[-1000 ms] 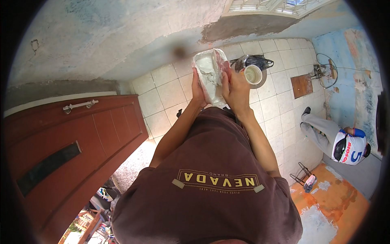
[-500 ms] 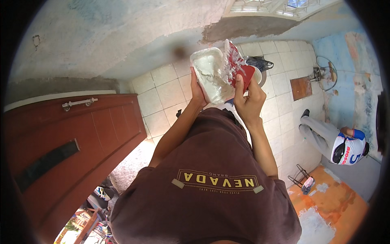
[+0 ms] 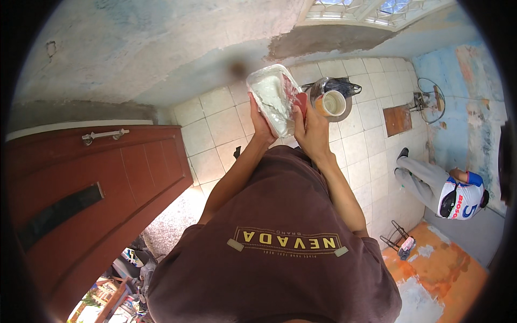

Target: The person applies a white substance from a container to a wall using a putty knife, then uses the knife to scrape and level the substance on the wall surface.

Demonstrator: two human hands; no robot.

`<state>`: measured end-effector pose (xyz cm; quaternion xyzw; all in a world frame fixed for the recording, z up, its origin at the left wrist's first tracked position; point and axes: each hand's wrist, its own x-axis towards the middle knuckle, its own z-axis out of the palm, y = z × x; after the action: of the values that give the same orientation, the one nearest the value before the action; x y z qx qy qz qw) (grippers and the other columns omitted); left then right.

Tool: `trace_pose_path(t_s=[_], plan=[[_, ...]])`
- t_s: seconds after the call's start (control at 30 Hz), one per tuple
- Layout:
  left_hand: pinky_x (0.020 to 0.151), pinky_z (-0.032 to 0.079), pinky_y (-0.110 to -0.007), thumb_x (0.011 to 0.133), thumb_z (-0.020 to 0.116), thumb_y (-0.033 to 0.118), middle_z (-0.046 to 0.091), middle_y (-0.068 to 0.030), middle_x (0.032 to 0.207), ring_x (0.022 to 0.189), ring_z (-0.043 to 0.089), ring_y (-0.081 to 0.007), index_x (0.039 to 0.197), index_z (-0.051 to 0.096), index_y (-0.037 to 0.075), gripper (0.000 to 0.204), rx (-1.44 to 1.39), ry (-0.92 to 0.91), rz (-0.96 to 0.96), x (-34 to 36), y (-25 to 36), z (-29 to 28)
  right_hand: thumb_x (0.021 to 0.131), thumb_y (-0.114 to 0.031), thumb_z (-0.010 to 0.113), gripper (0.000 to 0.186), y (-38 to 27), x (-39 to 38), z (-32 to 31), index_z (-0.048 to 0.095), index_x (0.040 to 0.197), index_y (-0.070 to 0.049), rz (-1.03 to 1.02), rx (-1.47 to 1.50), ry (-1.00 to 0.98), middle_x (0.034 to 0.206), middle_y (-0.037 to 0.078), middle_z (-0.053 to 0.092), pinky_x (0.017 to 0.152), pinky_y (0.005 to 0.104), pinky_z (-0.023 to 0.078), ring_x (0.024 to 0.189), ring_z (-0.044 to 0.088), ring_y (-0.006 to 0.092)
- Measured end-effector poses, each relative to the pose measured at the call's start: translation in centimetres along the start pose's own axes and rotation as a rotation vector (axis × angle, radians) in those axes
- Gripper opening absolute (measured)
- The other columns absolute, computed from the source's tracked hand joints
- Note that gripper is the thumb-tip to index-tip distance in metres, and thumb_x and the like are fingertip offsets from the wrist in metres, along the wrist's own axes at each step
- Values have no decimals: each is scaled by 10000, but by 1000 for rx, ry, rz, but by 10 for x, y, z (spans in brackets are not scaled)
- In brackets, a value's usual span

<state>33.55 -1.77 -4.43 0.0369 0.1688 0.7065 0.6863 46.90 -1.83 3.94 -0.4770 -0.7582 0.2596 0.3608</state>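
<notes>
My left hand (image 3: 262, 125) grips the left side of a white rectangular tub (image 3: 266, 91) full of pale putty, held over the tiled floor above my shirt front. My right hand (image 3: 314, 132) holds a red flat scraper (image 3: 300, 102) smeared with white, which lies inside the tub along its right wall. Just right of that hand, lower down, a white cup (image 3: 334, 103) rests on a round dark surface, with a black plastic bag (image 3: 347, 87) behind it.
A brown door (image 3: 107, 167) is at left, a patchy wall with a barred window (image 3: 377, 12) ahead. A person (image 3: 458, 194) in grey trousers is at far right, near a roller tool (image 3: 406, 245). A cable loop (image 3: 441, 107) hangs by the blue wall.
Half a second ago the red scraper was lifted out rightward, hiding the cup; now it is back in the tub with my right hand further left. The tub has shifted slightly left.
</notes>
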Motion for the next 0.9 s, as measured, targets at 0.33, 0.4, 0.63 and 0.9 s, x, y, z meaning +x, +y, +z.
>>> trace_pose_path(t_s=[0.33, 0.4, 0.63, 0.9], plan=[[1155, 493, -525, 1059, 301, 760, 581, -156, 1509, 1347, 609, -325, 1594, 420, 93, 864, 37, -30, -91, -10, 5, -3, 974, 14, 683, 57, -41, -3, -35, 700, 1025, 33, -137, -30, 167, 777, 153, 629, 666, 411, 466, 673, 608, 313], [1149, 499, -527, 1059, 300, 759, 579, -158, 1509, 1344, 611, -328, 1596, 415, 92, 864, 23, -28, -89, -10, 5, 0, 980, 9, 682, 64, -35, 0, -35, 702, 1035, 34, -174, -42, 152, 769, 149, 626, 659, 407, 461, 663, 604, 308], [1130, 519, -518, 1059, 297, 761, 573, -162, 1515, 1350, 609, -325, 1600, 404, 85, 872, 15, -49, -75, -10, 9, -11, 983, -4, 678, 103, -56, 2, -47, 702, 1075, 35, -157, -96, 139, 719, 135, 596, 684, 415, 461, 647, 588, 318], [1167, 490, -505, 1056, 261, 767, 530, -151, 1568, 1383, 582, -325, 1617, 392, 75, 901, 12, -48, -106, -13, 7, -1, 975, -23, 664, 132, -53, 9, -37, 705, 1087, 32, -102, -145, 36, 771, 178, 652, 706, 452, 489, 696, 634, 365]])
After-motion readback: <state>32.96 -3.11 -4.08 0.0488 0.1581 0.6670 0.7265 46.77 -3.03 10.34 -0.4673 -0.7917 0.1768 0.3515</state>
